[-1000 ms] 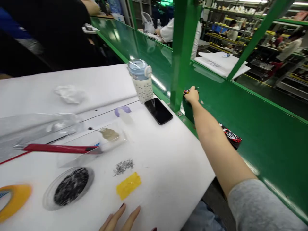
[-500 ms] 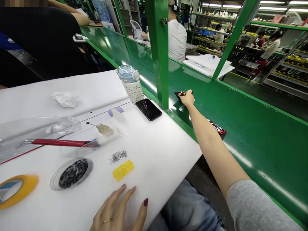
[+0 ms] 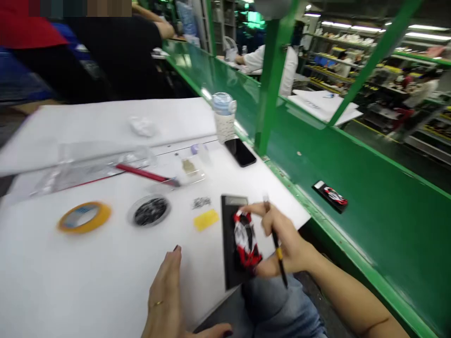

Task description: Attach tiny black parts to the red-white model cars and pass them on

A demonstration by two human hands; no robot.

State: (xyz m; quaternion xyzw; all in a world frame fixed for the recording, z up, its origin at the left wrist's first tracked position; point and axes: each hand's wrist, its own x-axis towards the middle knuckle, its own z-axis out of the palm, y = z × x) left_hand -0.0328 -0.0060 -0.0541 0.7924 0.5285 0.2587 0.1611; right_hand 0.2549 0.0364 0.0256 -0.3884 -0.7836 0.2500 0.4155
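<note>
In my right hand (image 3: 291, 241) is a red, white and black model car (image 3: 245, 236) on a black rectangular base (image 3: 229, 253), held over the table's front edge. A slim dark pen-like tool (image 3: 279, 257) with a yellow band is tucked between the same fingers. My left hand (image 3: 167, 293) is open above the white tabletop, thumb apart, holding nothing. Between the hands and the back of the table lie a yellow strip (image 3: 206, 219) and a pile of small dark slivers (image 3: 201, 202). A round clear dish (image 3: 151, 211) holds more dark bits.
A similar model car (image 3: 333, 196) lies on the green conveyor (image 3: 380, 225) at right. On the table are a tape roll (image 3: 102, 218), red-handled cutter (image 3: 143, 173), plastic bags (image 3: 91, 170), phone (image 3: 240, 152) and tumbler (image 3: 224, 124). A green post (image 3: 269, 94) rises behind. People sit beyond.
My right hand has come back from the conveyor to the table's edge, bringing one model car and the tool. My left hand has turned onto its side. The view has swung left.
</note>
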